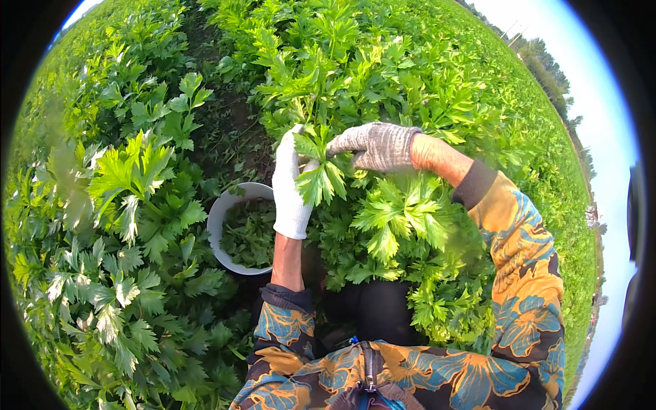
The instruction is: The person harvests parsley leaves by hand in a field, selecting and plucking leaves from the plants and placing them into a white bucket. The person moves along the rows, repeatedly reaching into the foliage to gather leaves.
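My left hand (292,184), in a white knit glove, reaches up into a leafy celery plant (312,77); its fingers are partly behind leaves, so its grip is unclear. Close by on the right, my right hand (376,146), in a grey-brown knit glove, has its fingertips at a celery leaf (322,182) between the hands. Whether they pinch it is not clear. To the left of my left wrist, a white bucket (218,225) stands low between the plants, with cut green leaves and stalks (249,233) inside.
Dense celery-like plants (148,287) surround me on the left, ahead and right. A narrow strip of dark soil (236,118) with leaf scraps runs ahead between rows. More foliage (405,215) stands under my right forearm, close to my dark-clothed legs (384,307).
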The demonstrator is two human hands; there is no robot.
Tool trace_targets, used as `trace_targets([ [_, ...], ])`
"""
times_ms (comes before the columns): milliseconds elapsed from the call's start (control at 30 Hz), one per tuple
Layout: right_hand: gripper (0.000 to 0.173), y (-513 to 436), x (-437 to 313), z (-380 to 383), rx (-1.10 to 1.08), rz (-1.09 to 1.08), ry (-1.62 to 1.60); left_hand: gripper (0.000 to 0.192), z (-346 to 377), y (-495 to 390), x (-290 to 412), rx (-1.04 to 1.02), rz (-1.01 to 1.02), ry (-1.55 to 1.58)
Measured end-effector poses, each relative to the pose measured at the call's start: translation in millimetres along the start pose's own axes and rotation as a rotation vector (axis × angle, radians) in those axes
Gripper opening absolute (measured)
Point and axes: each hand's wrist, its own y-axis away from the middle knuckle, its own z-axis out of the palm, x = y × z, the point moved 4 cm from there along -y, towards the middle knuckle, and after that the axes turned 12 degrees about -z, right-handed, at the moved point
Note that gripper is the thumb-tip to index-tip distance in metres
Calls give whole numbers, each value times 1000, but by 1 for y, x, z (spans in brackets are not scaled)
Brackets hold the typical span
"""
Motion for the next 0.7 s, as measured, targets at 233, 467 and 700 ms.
trace_targets([
  [233, 27, 35, -19, 10, -170, -41, -60, 54, 45, 32, 2, -325, 210, -552],
  [467, 24, -65, -2, -30, 156, 38, 122, 34, 64, 59, 1, -362, 350, -1055],
  [700, 40, -93, 43, 1, -75, 318, 530, 35, 59, 60, 2, -344, 335, -1053],
])
